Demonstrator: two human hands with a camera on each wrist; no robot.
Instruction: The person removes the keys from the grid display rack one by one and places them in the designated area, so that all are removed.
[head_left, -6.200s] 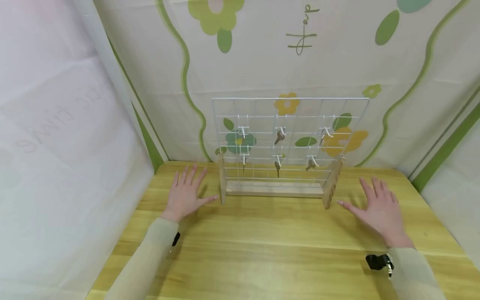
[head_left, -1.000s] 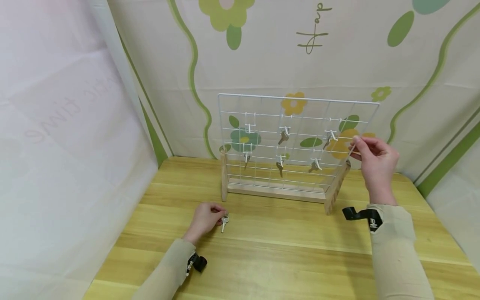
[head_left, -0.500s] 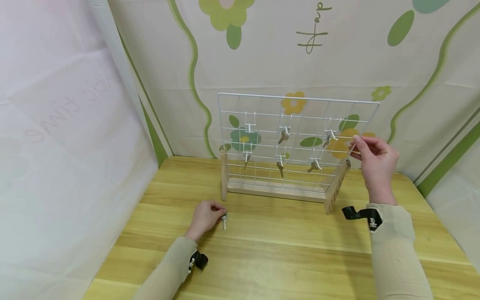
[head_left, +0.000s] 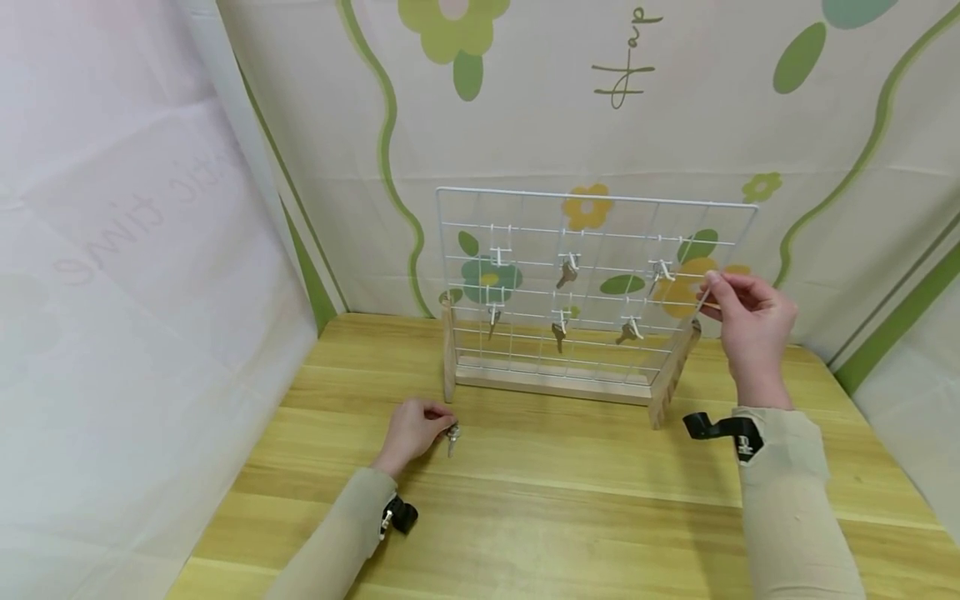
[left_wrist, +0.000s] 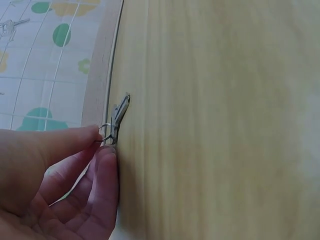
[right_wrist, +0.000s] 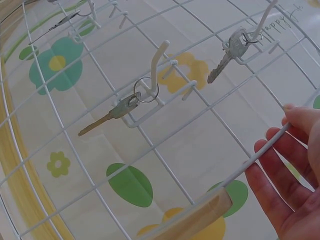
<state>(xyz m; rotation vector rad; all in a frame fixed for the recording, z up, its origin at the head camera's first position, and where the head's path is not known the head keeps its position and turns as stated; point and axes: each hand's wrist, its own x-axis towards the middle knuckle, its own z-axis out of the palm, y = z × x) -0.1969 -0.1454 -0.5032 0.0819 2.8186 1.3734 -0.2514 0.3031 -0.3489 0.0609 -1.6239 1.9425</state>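
My left hand (head_left: 408, 427) is low over the table, in front of the rack's left end. Thumb and fingertips pinch the ring of a small metal key (left_wrist: 120, 112), whose blade points away from the fingers. A white wire grid rack (head_left: 600, 197) stands upright in a wooden base (head_left: 551, 384). My right hand (head_left: 759, 329) grips the grid's right side wire between thumb and fingers. Several keys hang by rings from white hooks, among them an upper middle key (head_left: 567, 273) and a lower right key (right_wrist: 110, 116). The upper left hook (head_left: 499, 257) bears no key.
The wooden table (head_left: 525, 517) extends in front of the rack. Behind it hangs a white cloth (head_left: 525, 125) printed with flowers, and another pale cloth (head_left: 150, 333) closes off the left side. Each wrist wears a black camera mount, such as the right mount (head_left: 720, 428).
Compared with the earliest frame, the upper left key has left its hook for my left hand, and my right hand has taken the grid's side. In the last second, the held key has turned slightly.
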